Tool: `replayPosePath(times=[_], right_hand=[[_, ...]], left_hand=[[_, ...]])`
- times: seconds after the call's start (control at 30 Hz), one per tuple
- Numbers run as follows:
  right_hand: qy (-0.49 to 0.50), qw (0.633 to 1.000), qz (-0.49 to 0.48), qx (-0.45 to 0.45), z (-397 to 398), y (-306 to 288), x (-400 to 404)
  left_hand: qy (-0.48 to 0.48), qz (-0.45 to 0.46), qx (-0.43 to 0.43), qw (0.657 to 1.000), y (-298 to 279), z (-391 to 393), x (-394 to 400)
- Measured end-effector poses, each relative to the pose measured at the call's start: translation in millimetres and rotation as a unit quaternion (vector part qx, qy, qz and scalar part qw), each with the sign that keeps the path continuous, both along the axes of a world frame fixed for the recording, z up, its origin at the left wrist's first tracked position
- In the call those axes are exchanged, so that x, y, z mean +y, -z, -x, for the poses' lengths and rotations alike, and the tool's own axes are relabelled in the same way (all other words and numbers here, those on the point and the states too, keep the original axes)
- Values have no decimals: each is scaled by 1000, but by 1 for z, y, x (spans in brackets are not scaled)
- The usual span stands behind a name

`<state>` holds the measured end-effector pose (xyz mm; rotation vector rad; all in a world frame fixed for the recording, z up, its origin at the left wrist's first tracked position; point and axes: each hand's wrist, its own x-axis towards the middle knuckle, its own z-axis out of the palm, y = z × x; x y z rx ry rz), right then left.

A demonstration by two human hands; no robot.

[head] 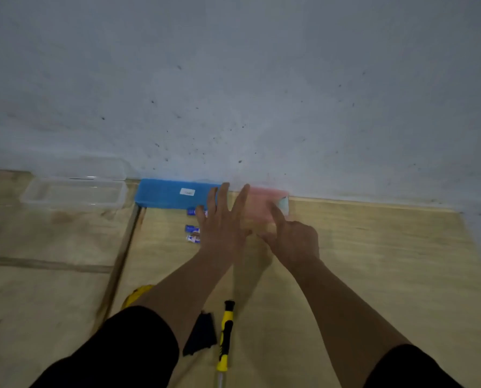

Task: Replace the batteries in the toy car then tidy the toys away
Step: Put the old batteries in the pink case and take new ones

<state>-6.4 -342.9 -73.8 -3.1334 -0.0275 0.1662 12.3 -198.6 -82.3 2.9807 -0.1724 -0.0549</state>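
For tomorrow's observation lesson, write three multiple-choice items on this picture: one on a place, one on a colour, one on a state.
1. Where does the blue box lie?
A. against the wall, between the clear box and the pink box
B. beside the screwdriver
C. on top of the clear box

2. What colour is the screwdriver's handle?
A. red and white
B. yellow and black
C. green

3. How is the left hand?
A. curled round a battery
B. fingers spread straight, holding nothing
C. gripping the screwdriver

Answers:
1 A: the blue box sits along the wall, with the clear box to its left and the pink box to its right.
2 B: the handle shows yellow with black sections.
3 B: its fingers fan out straight in front of the boxes; the small blue batteries lie untouched on the wooden board.
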Motion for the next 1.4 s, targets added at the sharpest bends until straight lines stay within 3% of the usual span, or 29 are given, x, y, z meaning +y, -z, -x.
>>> replayPosePath(times=[0.1,0.27,0.4,1.1,1.4], right_hand=[[-29,1000,4,-10,-19,13,-11],[-68,979,49,-184,-34,41,-20],[-82,973,32,-213,-39,49,-25],[-272,901,161,-296,-47,52,-34],[-269,885,130,-358,-56,37,-46]], left_hand=[[-14,18,10,1000,13,-17,-18],[-19,11,-23,1000,25,-30,-28],[-27,26,-22,999,27,-36,-27],[-55,29,-30,998,30,-40,-29],[-54,16,-26,998,30,-40,-30]])
